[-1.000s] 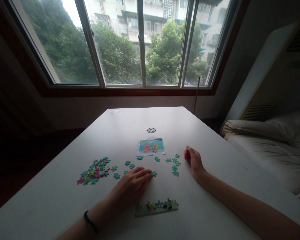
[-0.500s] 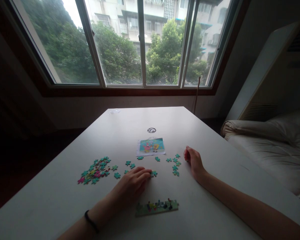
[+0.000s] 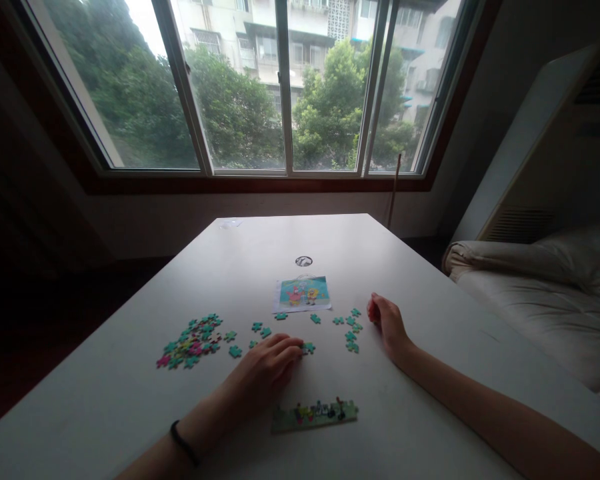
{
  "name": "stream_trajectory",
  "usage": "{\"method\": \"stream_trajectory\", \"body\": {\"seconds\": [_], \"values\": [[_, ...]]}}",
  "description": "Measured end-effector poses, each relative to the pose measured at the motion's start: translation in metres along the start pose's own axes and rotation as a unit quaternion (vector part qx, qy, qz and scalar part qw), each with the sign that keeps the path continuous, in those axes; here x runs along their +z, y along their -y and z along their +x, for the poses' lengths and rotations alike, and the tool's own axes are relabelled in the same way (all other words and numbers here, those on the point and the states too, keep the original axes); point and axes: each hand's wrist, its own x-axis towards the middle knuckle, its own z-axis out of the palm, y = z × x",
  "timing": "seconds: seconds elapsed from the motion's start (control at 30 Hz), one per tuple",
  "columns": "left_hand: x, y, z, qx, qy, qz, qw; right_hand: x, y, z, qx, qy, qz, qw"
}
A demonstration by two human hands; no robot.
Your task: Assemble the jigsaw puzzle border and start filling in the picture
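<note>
My left hand [image 3: 270, 360] rests on the white table, fingers bent and close together, pinching at the left edge of a teal puzzle piece [image 3: 308, 348]. Part of that piece is hidden by the fingertips. To the right, my right hand [image 3: 387, 321] lies on its side with curled fingers; whether anything is inside it is hidden. Just left of it sits a small cluster of puzzle pieces [image 3: 351, 336]. Nearest to me is a joined puzzle strip [image 3: 315, 417], greenish with coloured figures along its upper part and a knobbed far edge.
A heap of mixed puzzle pieces [image 3: 193, 341] lies at the left, with several loose ones between it and my left hand. Beyond them is a reference picture [image 3: 304, 293] with cartoon figures. A round table inset [image 3: 304, 261] lies farther back. A sofa [image 3: 520, 287] stands at right.
</note>
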Motion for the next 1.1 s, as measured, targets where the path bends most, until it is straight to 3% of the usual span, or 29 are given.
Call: {"method": "stream_trajectory", "body": {"seconds": [1.1], "values": [[-0.0012,-0.0002,0.0008,0.015,-0.011,0.011,1.0,0.0005,-0.001,0.0005,0.0,0.005,-0.003,1.0]]}}
